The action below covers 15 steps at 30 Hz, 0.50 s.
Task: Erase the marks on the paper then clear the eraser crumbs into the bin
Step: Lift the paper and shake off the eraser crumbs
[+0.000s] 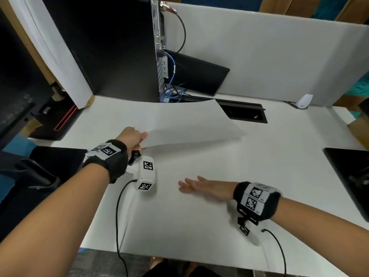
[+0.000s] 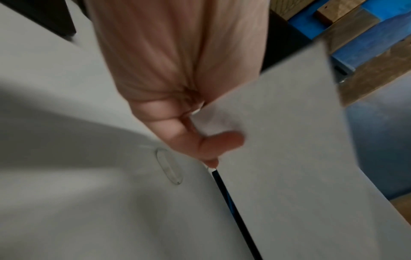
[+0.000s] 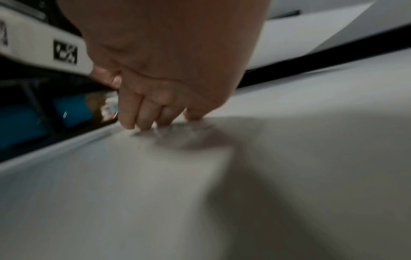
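Observation:
My left hand (image 1: 137, 139) pinches the near left corner of a blank white sheet of paper (image 1: 191, 120) and holds it lifted, tilted above the white desk (image 1: 199, 216). In the left wrist view the thumb and fingers (image 2: 213, 140) clamp the paper (image 2: 289, 158) at its edge. My right hand (image 1: 191, 185) lies flat on the desk with straight fingers pointing left. In the right wrist view its fingertips (image 3: 142, 123) touch the desk beside a smear of grey eraser crumbs (image 3: 177, 130). No eraser or bin is in view.
A black computer tower (image 1: 111, 47) with cables stands at the back left beside a dark cable opening (image 1: 243, 112) in the desk. A white partition (image 1: 269, 56) runs along the back. A black pad (image 1: 351, 176) lies at the right edge, a dark chair (image 1: 40, 172) to the left.

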Each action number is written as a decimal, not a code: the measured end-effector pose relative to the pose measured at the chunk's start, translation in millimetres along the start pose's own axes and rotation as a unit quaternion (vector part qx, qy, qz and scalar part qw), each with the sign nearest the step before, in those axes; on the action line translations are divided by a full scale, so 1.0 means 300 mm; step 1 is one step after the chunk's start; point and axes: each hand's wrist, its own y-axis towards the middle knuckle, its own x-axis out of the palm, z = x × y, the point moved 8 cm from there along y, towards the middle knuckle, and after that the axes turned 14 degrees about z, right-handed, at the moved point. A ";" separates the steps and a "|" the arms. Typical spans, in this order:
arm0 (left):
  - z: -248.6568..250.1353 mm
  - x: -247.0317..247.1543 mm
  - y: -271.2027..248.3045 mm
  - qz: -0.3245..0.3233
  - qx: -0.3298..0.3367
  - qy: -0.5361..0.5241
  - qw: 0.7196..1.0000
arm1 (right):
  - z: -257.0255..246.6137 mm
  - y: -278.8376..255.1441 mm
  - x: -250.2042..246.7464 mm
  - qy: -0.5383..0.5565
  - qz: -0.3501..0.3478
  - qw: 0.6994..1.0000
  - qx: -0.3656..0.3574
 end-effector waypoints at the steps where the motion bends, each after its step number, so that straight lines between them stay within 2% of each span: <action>1: 0.013 0.007 -0.011 -0.008 0.022 0.019 1.000 | -0.009 -0.017 -0.029 0.067 0.026 0.997 0.020; 4: 0.004 0.005 -0.006 -0.009 0.001 0.026 1.000 | -0.003 0.015 -0.196 0.132 0.131 0.979 0.082; 9: -0.007 0.002 0.011 -0.015 -0.036 -0.037 0.999 | -0.059 0.121 -0.417 0.080 0.270 0.957 0.078; 10: -0.007 0.004 0.012 -0.013 -0.031 -0.033 0.999 | -0.071 0.143 -0.394 0.050 0.249 0.965 0.072; 12: -0.012 0.007 0.014 -0.013 -0.019 0.000 1.000 | -0.078 0.193 -0.263 -0.057 0.128 0.988 0.059; 14: -0.028 0.008 0.017 -0.011 -0.014 0.035 0.999 | -0.064 0.201 -0.151 -0.145 0.060 0.987 0.017; 15: -0.034 0.006 0.012 -0.012 -0.019 0.039 0.999 | -0.050 0.183 -0.108 -0.144 0.044 0.989 0.011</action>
